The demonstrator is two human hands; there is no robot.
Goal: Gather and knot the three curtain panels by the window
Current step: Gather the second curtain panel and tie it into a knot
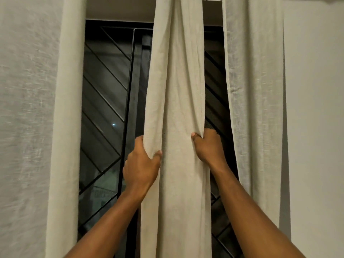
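Head view, single frame.

- Three curtains hung in front of the dark window (108, 90). The middle curtain (176, 81) ran through frame centre from 12 o'clock down to 6 o'clock, bunched into long vertical folds.
- The left curtain (68, 108) hung at 9 o'clock and the right curtain (255, 90) at 3 o'clock. Both hung loose and unknotted, each separated from the middle one by a strip of open window.
- I logged the left hand (141, 164) at about 7 o'clock from centre. Its fingers were curled together round the left edge of the middle curtain, with the thumb lying across the front of the cloth.
- The right hand (208, 146) sat at about 4 o'clock, slightly higher than the left. Its thumb pressed a fold of the curtain's right edge from the front. The other fingers went behind the cloth, so I could not tell how they lay.
- The cloth between the two hands looked drawn inward, narrower there than near the top.
- No knot showed in the middle curtain.
- The left forearm (111, 220) came in from 7 o'clock and the right forearm (251, 211) from 5 o'clock.
- A plain wall (316, 108) filled the far 3 o'clock side.
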